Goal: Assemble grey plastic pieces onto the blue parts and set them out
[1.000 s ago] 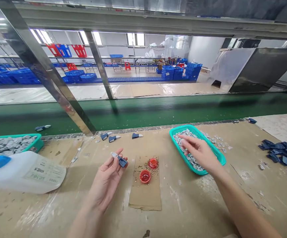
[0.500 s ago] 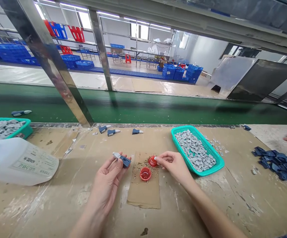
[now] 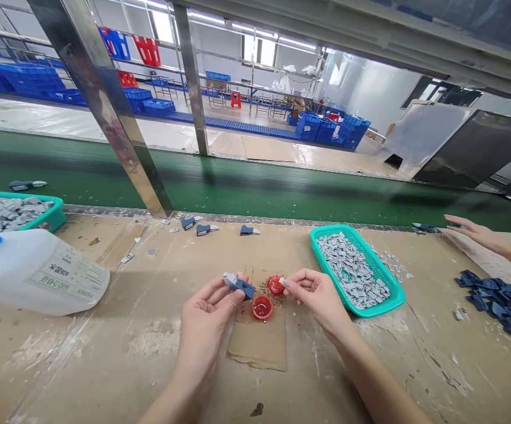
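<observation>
My left hand (image 3: pixel 205 309) is closed on a small blue part with a grey tip (image 3: pixel 238 285), held just above the bench. My right hand (image 3: pixel 316 293) pinches a small grey piece (image 3: pixel 282 282) between thumb and fingers, right beside the upper of two red caps (image 3: pixel 275 285). The lower red cap (image 3: pixel 262 307) sits between my hands on a scrap of brown cardboard (image 3: pixel 255 347). A teal tray (image 3: pixel 394 300) of small grey pieces lies just right of my right hand.
A white jug (image 3: pixel 39 274) lies on its side at the left, with another teal tray (image 3: pixel 52 217) behind it. Three blue parts (image 3: pixel 202 228) lie near the green conveyor belt (image 3: pixel 255 191). A pile of blue parts (image 3: pixel 500 297) is at the right, where another person's hand (image 3: pixel 476 232) reaches in.
My right hand left the teal tray and came to the red caps with a grey piece pinched. My left hand moved slightly right with the blue part. Another person's hand appeared at the right.
</observation>
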Demonstrator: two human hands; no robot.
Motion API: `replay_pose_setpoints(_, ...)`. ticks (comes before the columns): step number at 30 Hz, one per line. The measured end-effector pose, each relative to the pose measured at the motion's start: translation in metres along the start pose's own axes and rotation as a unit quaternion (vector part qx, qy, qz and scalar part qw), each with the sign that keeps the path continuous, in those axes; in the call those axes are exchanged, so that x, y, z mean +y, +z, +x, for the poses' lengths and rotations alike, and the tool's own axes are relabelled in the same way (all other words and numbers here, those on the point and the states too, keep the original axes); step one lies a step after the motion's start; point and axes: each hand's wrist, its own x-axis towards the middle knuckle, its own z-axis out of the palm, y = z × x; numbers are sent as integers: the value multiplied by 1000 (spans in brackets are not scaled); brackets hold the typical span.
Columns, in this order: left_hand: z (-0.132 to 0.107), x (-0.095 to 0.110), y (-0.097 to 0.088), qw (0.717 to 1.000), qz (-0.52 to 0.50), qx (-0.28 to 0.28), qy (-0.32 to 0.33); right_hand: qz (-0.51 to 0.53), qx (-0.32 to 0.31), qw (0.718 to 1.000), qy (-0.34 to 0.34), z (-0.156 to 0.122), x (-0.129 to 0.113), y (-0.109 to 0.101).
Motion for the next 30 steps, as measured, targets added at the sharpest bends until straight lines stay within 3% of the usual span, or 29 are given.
replay_pose_setpoints(8,-11,-2,16,999,31,-9,6,76,-76,994,-22,-22,-23,15)
replay_pose_setpoints(21,-21,-3,17,997,74,-17,27,113,-138,983,53,-22,-15,19)
replay_pose_setpoints(27,-21,-6,17,993,82,-83,10,68,-142,987,10,-30,-19,26)
replay_pose_setpoints(30,-23,-4,23,993,86,-77,-6,45,-151,987,-7,-25,-27,15)
